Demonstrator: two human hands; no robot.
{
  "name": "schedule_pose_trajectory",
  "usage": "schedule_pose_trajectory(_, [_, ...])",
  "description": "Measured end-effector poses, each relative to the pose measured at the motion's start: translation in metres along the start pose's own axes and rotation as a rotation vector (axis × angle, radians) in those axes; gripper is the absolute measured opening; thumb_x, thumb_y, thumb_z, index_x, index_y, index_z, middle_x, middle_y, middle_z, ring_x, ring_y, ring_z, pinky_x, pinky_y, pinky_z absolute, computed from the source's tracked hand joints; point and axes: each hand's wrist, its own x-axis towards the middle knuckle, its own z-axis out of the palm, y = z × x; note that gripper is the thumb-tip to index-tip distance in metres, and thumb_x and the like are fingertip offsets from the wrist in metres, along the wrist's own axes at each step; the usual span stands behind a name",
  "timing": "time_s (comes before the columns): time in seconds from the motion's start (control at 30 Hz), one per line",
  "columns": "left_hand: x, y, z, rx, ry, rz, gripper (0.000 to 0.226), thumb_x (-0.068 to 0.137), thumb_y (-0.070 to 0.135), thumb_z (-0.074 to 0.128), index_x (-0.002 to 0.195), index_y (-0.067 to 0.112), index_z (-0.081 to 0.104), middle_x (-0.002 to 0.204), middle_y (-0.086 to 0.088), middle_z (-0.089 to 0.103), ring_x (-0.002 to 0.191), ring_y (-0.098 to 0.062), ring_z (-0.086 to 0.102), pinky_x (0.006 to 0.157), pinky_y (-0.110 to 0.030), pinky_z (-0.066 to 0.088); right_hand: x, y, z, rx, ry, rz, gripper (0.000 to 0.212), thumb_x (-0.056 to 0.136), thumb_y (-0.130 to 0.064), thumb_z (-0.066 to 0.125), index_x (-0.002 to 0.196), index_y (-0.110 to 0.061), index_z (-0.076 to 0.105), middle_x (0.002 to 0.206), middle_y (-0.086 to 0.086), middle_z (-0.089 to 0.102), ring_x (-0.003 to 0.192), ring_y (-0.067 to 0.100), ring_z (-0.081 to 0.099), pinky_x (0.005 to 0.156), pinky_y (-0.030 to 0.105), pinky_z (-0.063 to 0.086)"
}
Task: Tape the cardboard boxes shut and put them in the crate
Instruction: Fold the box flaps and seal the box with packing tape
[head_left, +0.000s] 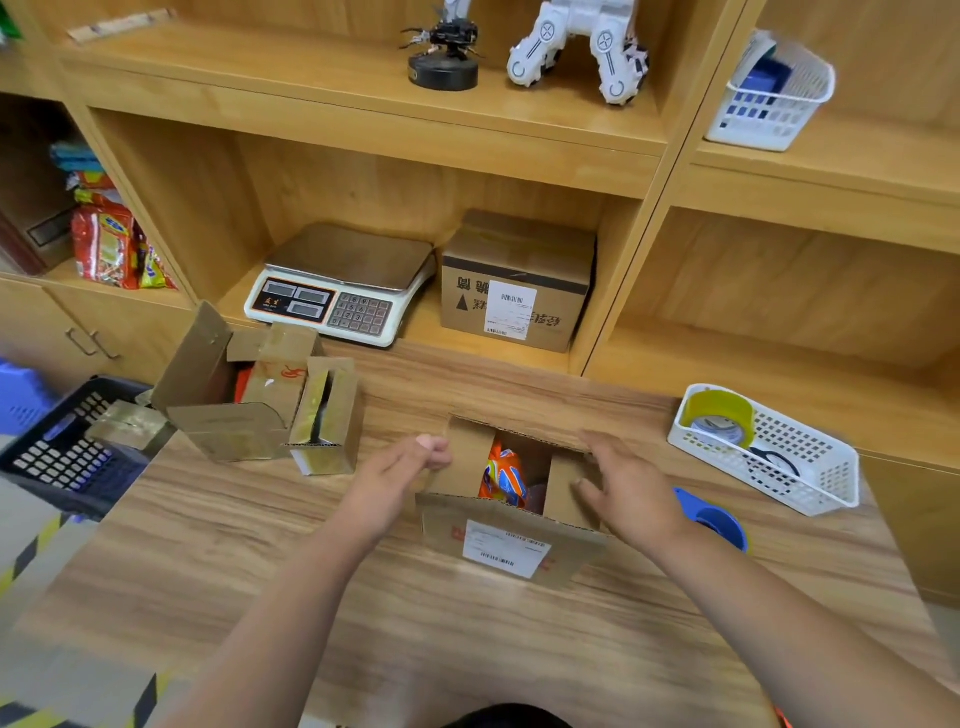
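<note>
The open cardboard box (509, 540) stands on the table (260, 571), its labelled flap nearest the person and an orange packet (506, 478) inside. The left hand (400, 480) pinches the box's left flap with curled fingers. The right hand (631, 491), fingers loosely spread, touches its right flap. Just right of the box lies a blue tape dispenser (724, 519); left of it and farther off stand more open boxes (249, 410), and beyond them the dark crate (67, 452)

Box label (506, 548) and scale (340, 291) print are illegible.
</note>
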Motion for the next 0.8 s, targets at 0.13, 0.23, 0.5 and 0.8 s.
schedule_pose_trajectory(0.13, [-0.003, -0.001, 0.002, 0.119, -0.006, 0.059, 0.064, 0.073, 0.055, 0.069, 0.129, 0.043, 0.04, 0.133, 0.019, 0.046, 0.117, -0.001, 0.044, 0.097, -0.028, 0.039, -0.003, -0.001, -0.01, -0.049, -0.06, 0.011, 0.056, 0.089, -0.052, 0.05, 0.14, -0.031, 0.041, 0.145, -0.008, 0.044, 0.124, 0.014, 0.048, 0.089, 0.025, 0.041])
schedule_pose_trajectory(0.23, [0.001, -0.004, 0.004, 0.329, -0.001, 0.061, 0.103, 0.061, 0.048, 0.08, 0.144, 0.045, 0.019, 0.149, 0.011, 0.024, 0.136, -0.011, 0.025, 0.11, -0.041, 0.028, -0.007, -0.005, -0.022, -0.177, -0.014, -0.012, 0.065, 0.084, -0.073, 0.024, 0.128, -0.037, 0.055, 0.13, -0.014, 0.058, 0.111, 0.012, 0.049, 0.083, 0.027, 0.038])
schedule_pose_trajectory(0.5, [0.019, -0.019, 0.015, 0.544, 0.038, 0.127, 0.103, 0.072, 0.05, 0.075, 0.15, 0.035, 0.01, 0.156, 0.007, 0.022, 0.143, -0.011, 0.015, 0.114, -0.034, 0.019, -0.02, -0.01, -0.017, -0.116, -0.122, -0.04, 0.06, 0.085, -0.072, 0.036, 0.132, -0.038, 0.052, 0.141, -0.013, 0.048, 0.135, 0.01, 0.031, 0.104, 0.03, 0.019])
schedule_pose_trajectory(0.8, [0.033, -0.032, 0.022, 0.523, 0.059, 0.067, 0.098, 0.078, 0.042, 0.073, 0.152, 0.021, 0.012, 0.156, 0.001, 0.024, 0.143, -0.016, 0.021, 0.113, -0.03, 0.019, -0.02, -0.01, 0.009, -0.051, 0.032, -0.011, 0.044, 0.087, -0.047, 0.058, 0.129, -0.032, 0.056, 0.133, -0.014, 0.051, 0.124, 0.013, 0.037, 0.101, 0.027, 0.024])
